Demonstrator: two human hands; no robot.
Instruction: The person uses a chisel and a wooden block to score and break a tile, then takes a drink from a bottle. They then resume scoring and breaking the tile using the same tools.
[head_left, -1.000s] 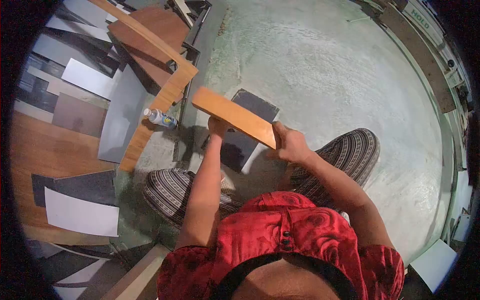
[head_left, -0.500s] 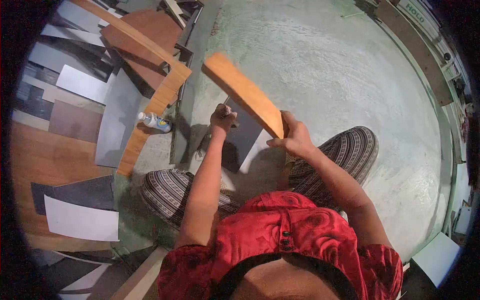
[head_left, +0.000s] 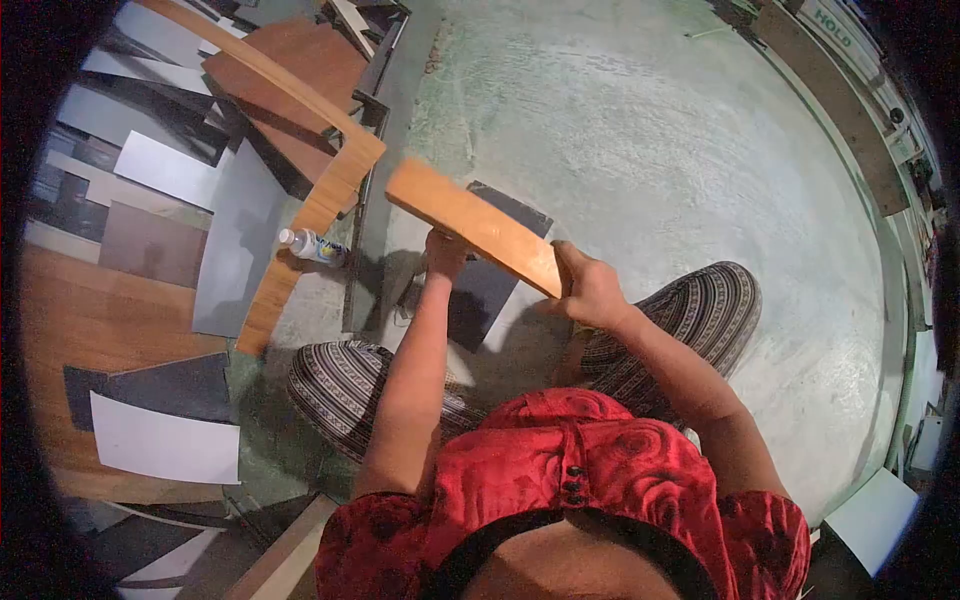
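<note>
A curved orange-brown wooden piece (head_left: 478, 228) is held in the air in front of me, slanting down to the right. My right hand (head_left: 594, 290) is closed around its lower right end, thumb along the near edge. Under its left half is my left hand (head_left: 445, 256), curled closed, with the fingers mostly hidden by the wood; what it grips cannot be made out. Below both hands a dark grey board (head_left: 487, 300) lies on the floor between my legs, partly covered by the wooden piece.
To the left, a plastic bottle (head_left: 315, 246) lies on a wooden strip (head_left: 268, 305). Boards and offcuts, among them a white panel (head_left: 165, 437) and a brown panel (head_left: 290, 85), are spread beyond it. Long planks (head_left: 830, 100) line the far right side of the concrete floor (head_left: 640, 130).
The wooden piece has swung lower and flatter, its far end dropping toward me. It now covers most of my left hand, and the dark board's far end shows beyond it.
</note>
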